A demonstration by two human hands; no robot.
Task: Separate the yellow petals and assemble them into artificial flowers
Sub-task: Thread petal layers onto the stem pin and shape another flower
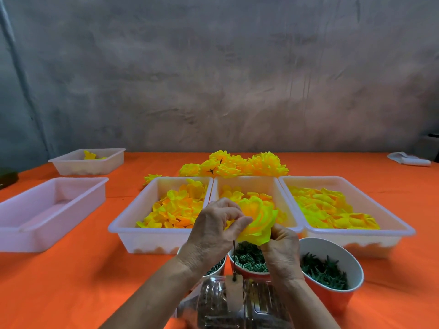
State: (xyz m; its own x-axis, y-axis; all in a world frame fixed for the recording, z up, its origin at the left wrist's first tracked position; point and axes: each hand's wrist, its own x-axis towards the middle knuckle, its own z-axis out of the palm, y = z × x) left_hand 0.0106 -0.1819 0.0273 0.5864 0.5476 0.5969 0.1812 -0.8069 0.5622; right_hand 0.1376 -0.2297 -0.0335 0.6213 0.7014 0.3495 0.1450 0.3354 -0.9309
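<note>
At lower centre of the frame, our left hand (211,227) pinches the yellow flower (257,220) and hides one edge; our right hand (281,251) grips it from below, fingers hidden, above the blurred clear container (213,305) cut off at bottom.

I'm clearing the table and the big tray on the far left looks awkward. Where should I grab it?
Take the empty tray by its flared rim on the two short ends, one hand each, coming from above. The lip juts outward all round, giving fingers a ledge, while the walls are smooth and sloped.
</note>
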